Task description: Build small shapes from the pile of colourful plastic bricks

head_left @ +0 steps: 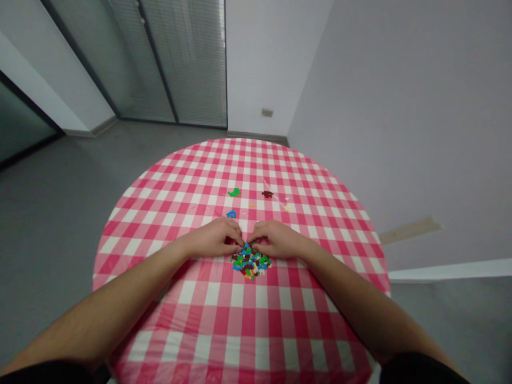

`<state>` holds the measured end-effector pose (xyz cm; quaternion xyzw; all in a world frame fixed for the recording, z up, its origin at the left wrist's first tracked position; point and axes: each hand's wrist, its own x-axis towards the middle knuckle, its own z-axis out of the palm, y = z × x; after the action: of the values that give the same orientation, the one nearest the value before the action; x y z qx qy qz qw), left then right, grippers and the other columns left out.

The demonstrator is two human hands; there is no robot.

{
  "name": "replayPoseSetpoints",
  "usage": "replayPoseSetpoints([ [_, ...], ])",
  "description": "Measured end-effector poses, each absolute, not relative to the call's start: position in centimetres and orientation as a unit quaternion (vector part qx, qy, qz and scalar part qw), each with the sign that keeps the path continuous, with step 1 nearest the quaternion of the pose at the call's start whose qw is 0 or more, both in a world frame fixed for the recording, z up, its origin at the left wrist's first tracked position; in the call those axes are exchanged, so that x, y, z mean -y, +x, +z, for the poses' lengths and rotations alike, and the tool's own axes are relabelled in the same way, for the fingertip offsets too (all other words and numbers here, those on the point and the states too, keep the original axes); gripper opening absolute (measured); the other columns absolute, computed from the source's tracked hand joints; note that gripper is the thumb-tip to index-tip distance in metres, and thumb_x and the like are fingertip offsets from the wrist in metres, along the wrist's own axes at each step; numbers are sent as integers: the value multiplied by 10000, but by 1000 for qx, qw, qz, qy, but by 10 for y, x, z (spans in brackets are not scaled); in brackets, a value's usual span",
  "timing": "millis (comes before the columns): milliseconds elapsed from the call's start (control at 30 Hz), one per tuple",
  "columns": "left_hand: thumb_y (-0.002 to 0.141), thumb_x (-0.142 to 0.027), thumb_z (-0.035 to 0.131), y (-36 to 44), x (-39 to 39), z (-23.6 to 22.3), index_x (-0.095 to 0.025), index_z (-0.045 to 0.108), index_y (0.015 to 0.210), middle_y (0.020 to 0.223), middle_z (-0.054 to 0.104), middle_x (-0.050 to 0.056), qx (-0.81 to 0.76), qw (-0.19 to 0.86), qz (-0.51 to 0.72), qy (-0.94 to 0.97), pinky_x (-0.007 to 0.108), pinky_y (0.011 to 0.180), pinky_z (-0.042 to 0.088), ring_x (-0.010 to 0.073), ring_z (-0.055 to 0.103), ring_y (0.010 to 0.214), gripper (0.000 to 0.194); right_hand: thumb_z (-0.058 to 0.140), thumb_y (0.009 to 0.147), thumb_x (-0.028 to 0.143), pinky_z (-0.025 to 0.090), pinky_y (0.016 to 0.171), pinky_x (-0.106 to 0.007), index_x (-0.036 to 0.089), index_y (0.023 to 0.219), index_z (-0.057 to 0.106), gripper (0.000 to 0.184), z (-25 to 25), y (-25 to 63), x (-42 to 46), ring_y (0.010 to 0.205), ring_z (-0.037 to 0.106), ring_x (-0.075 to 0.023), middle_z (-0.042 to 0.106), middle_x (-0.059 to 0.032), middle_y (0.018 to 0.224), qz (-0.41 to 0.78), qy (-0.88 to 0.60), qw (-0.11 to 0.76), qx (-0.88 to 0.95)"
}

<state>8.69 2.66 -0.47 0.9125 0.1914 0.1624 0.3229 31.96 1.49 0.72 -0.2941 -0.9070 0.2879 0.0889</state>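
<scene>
A heap of small plastic toy pieces, in green, blue, brown, white, red and yellow, lies in the middle of the table. My left hand reaches the heap's upper left edge, its fingers curled and pressed together. From the other side, my right hand meets the upper right edge with thumb and fingers pinched. The fingertips of both hands almost meet by some blue pieces. Whatever they hold is too small to make out. Beyond the hands sit a green cluster, a dark brown cluster and a few blue pieces.
A round table with a red-and-white checked cloth carries everything. Pale yellow pieces and a small orange-yellow piece lie past my hands. A white wall rises on the right; glass panels stand behind.
</scene>
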Motion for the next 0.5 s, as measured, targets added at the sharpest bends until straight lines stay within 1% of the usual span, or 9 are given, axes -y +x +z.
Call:
replayPoseSetpoints([
  [267, 846, -143, 634, 86, -27, -5, -192, 761, 898, 772, 709, 35, -191, 323, 162, 913, 279, 755, 472, 154, 628, 771, 146, 666, 802, 121, 442, 671, -238, 153, 946, 768, 179, 3, 316, -14, 751, 619, -149, 701, -62, 845, 280, -303, 96, 906],
  [400, 836, -128, 645, 86, -27, -5, -183, 761, 889, 776, 709, 40, -193, 326, 159, 912, 273, 759, 466, 152, 630, 772, 139, 649, 809, 127, 439, 678, -239, 154, 873, 747, 121, 3, 318, -17, 744, 614, -146, 700, -50, 816, 277, -320, 140, 895],
  [500, 832, -121, 646, 87, -26, -3, -177, 760, 872, 775, 711, 38, -201, 324, 157, 911, 277, 764, 465, 152, 625, 772, 133, 601, 851, 152, 435, 696, -255, 145, 855, 731, 130, 5, 329, -26, 750, 610, -155, 704, -58, 818, 230, -398, 173, 871],
])
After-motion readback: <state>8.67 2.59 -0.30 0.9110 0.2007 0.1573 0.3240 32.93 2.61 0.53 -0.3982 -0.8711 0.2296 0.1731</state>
